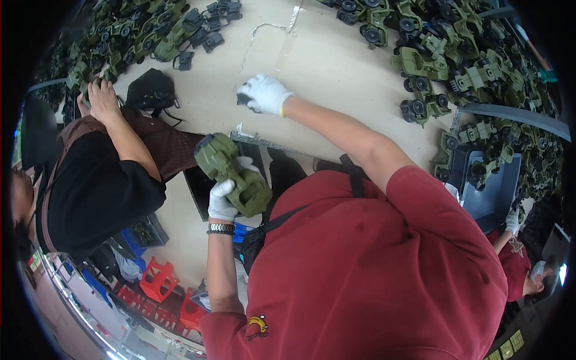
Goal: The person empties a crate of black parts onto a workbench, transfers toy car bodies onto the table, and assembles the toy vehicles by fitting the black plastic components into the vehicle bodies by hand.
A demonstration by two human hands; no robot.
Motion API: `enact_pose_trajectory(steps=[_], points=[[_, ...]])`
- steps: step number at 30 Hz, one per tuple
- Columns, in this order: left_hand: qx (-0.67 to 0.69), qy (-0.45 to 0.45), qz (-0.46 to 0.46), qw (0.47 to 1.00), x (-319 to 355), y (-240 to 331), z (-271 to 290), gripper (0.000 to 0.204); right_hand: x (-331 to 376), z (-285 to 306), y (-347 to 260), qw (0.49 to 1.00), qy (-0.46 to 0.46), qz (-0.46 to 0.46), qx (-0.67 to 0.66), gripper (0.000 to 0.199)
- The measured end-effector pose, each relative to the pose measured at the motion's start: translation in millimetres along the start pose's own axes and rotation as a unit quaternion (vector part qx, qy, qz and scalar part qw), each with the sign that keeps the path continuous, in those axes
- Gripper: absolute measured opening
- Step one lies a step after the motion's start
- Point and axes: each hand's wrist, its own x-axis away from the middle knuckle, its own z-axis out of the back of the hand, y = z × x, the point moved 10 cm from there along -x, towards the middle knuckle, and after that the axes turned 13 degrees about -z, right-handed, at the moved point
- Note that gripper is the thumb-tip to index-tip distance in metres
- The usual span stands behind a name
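Observation:
My left hand (pixel 221 201), in a white glove, is wrapped round an olive-green toy military truck (pixel 233 174). It holds the truck tilted in front of my body, just off the table's near edge. My right hand (pixel 264 94), also in a white glove, reaches out over the beige table (pixel 312 78). Its fingers close on a small dark grey plastic part (pixel 243 98) at the tabletop; the fingers cover some of that part, so its full shape is hidden.
Green toy vehicles (pixel 423 66) are heaped at the right, with another pile (pixel 141 30) at the far left. Loose dark grey parts (pixel 211 41) lie beside that pile. A black cap (pixel 150 91) and a co-worker's hand (pixel 103 99) are at left. A grey bin (pixel 489 195) stands right.

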Motion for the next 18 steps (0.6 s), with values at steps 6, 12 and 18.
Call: enact_pose_trajectory(steps=[6, 12, 18], points=[[0.026, 0.080, -0.079, 0.993, -46, 20, -18, 0.053, 75, 111, 57, 0.918, 0.219, -0.076, -0.322, 0.052], [-0.001, 0.050, -0.087, 0.995, -91, 25, -78, 0.049, 169, 201, 8, 0.910, 0.084, 0.023, -0.405, 0.043], [-0.072, 0.016, -0.138, 0.988, -110, 36, -154, 0.038, 209, 206, 0, 0.920, 0.120, 0.038, -0.372, 0.032]])
